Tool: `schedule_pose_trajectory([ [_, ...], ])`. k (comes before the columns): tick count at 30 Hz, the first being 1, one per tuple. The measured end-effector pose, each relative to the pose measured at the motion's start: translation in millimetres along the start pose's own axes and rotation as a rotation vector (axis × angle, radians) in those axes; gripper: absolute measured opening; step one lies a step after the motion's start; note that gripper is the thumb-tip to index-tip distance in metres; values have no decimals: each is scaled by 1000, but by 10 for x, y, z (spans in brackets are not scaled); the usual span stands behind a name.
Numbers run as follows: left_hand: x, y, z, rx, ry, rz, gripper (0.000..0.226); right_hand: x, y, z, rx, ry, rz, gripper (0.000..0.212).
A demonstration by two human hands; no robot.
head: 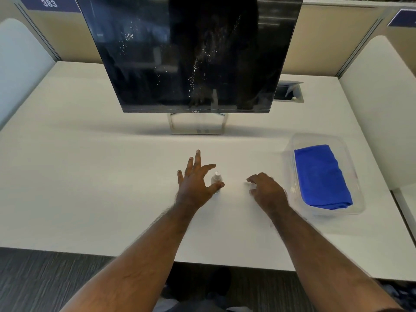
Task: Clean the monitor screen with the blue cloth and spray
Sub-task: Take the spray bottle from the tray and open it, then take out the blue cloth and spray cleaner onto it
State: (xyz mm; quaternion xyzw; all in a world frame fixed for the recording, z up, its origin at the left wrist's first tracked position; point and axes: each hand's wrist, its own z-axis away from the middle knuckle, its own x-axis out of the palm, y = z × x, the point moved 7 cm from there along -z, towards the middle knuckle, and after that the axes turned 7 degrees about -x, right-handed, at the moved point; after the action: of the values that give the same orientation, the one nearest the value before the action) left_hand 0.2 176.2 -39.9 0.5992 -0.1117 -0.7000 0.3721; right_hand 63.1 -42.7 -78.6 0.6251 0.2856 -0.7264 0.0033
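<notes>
Droplets speckle the dark monitor screen [189, 52]; left hand [195, 181] spread wide, right hand [267, 192] loosely curled, both hands empty.

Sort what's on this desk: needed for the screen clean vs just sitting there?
Job:
Dell monitor, droplets on screen
small spray bottle by the left hand
blue cloth in the clear plastic bin

Bystanders:
desk cable hatch
partition sign 383

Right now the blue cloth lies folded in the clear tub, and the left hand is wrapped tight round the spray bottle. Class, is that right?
Not quite. The head view shows the left hand open beside the spray bottle, fingers spread. The blue cloth does lie folded in the clear tub.
</notes>
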Motion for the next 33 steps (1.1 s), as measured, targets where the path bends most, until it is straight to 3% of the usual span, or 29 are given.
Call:
schedule_pose_trajectory([
  [4, -46, 7, 14, 11, -4, -15, 73, 26, -4, 38, -27, 8, 4, 31],
  [8, -142, 70, 59, 60, 40, -11, 78, -88, -122, 14, -48, -38, 32, 44],
  [14, -369, 580, 125, 219, 295, -185, 65, -786, -394, 38, -191, 249, 86, 42],
  [19, -131, 1398, 170, 385, 312, -330, 65, -1450, -58, 115, -48, 431, 265, 46],
  [22, 289, 1775, 154, 451, 162, -431, 75, -1597, 342, 85, 108, 321, 327, 58],
  [25, 718, 1926, 151, 497, -16, -490, 77, -1484, 679, 75, 124, 179, 347, 66],
  [33, 1347, 1942, 95, 445, -231, -662, 67, -1070, 1001, 103, 283, -131, 506, 83],
])
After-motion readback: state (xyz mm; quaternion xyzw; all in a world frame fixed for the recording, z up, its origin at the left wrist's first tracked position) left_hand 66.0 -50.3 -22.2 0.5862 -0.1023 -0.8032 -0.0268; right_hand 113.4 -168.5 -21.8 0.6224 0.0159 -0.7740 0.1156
